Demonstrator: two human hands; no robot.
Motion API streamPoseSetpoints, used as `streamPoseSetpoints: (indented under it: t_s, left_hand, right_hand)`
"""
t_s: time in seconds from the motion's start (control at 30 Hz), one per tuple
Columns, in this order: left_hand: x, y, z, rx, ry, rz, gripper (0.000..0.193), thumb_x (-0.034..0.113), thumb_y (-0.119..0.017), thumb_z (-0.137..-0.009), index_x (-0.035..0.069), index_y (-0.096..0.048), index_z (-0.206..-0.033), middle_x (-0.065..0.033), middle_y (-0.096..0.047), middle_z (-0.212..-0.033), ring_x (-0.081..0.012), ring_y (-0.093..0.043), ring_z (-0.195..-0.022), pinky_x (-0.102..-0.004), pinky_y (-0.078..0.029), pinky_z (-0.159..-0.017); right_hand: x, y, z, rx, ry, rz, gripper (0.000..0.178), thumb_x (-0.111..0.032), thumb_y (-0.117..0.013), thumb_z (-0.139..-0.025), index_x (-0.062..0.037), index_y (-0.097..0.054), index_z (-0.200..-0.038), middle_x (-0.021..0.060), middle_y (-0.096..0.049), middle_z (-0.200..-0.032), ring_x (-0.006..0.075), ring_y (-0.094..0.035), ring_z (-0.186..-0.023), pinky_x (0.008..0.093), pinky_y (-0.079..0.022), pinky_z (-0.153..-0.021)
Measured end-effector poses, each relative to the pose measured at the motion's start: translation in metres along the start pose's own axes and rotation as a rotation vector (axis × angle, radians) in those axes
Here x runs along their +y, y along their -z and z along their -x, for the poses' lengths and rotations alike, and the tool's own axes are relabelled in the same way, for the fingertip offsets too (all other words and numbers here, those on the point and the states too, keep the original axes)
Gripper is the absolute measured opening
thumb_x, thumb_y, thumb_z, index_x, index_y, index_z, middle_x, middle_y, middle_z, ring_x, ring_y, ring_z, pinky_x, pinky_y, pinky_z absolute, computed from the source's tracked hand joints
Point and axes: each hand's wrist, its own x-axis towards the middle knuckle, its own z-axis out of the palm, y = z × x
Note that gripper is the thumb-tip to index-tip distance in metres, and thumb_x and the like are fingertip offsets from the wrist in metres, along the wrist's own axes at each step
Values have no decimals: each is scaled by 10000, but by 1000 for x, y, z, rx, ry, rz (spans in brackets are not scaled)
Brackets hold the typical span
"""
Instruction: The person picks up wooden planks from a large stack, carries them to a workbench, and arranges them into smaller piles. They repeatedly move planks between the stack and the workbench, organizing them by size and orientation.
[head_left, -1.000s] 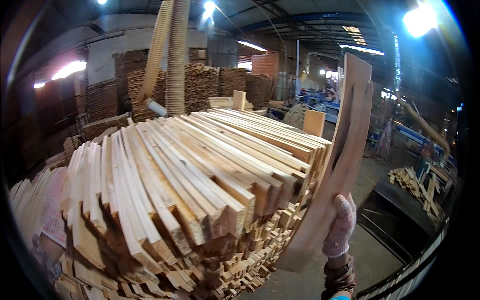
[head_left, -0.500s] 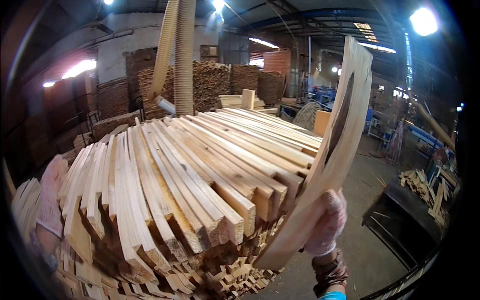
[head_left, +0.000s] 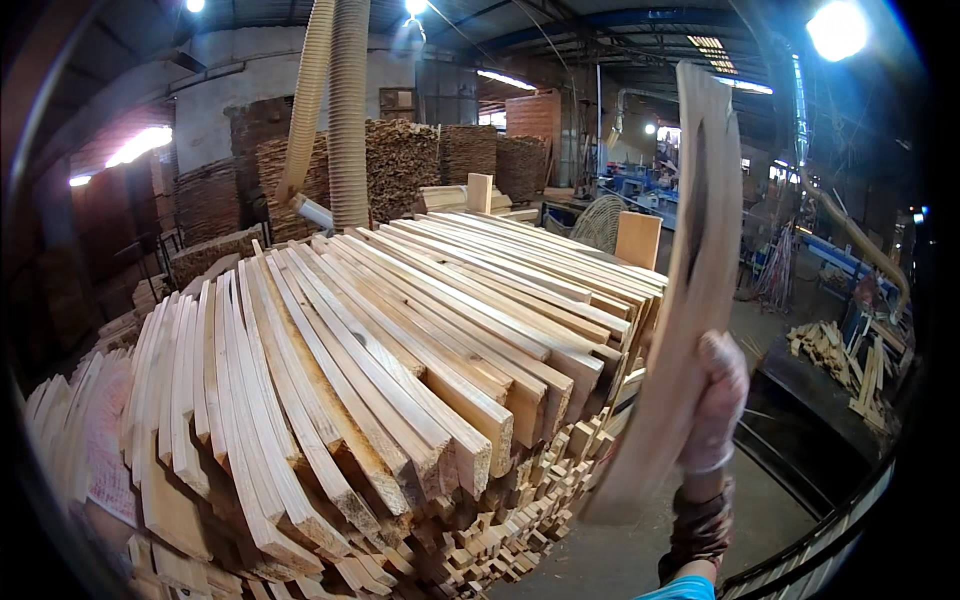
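Lower right of frame: the gloved right hand [head_left: 715, 400] is clamped around a long curved plank [head_left: 690, 300], held upright beside the lumber stack [head_left: 400, 330] at centre. Gripped low, the plank could tip or slip, striking the stack's protruding ends; the left hand is out of view.

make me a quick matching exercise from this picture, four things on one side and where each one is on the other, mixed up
Things:
1. right hand
2. stack of wooden slats
3. ribbed hoses
4. small scrap pile

Places:
A. hanging from above, behind the stack
B. on the floor, far right
C. gripping the curved board
D. filling the middle and left

Pairs: 1-C, 2-D, 3-A, 4-B
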Motion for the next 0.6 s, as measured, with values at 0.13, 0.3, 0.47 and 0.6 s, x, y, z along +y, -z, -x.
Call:
streamPoseSetpoints:
  t_s: [0.13,0.3,0.47,0.6]
  left_hand:
    - [20,10,9,31,-4,-37,211,249,-545,-992,78,-664,-1030,-14,-663,-964,-99,-611,-904,-286,-510,-814]
    - [16,-9,5,-70,53,15,208,238,-536,-994,78,-667,-1011,-10,-663,-946,-94,-610,-892,-282,-510,-801]
    - [38,-13,25,-258,17,-124,248,268,-550,-989,65,-666,-1072,-11,-663,-991,-90,-610,-909,-284,-505,-819]
    - [14,31,18,44,-34,-267,608,329,-696,-904,22,-511,-1395,-75,-624,-1243,-192,-613,-1097,-312,-471,-969]
  right_hand:
    - [-51,-35,-63,-195,39,236,341,-367,-658,-910,-37,-645,-996,-29,-587,-814,56,-574,-719,231,-473,-616]
    - [-120,-99,-156,-582,383,973,481,-419,-560,-999,-12,-608,-1252,32,-651,-977,111,-634,-919,262,-536,-774]
    - [-5,-136,-175,-952,386,1222,440,-406,-637,-939,-15,-618,-1140,98,-650,-908,197,-659,-897,344,-543,-820]
    - [11,-176,-167,-1137,155,1435,389,-364,-725,-874,-9,-588,-954,122,-613,-795,261,-618,-783,408,-497,-727]
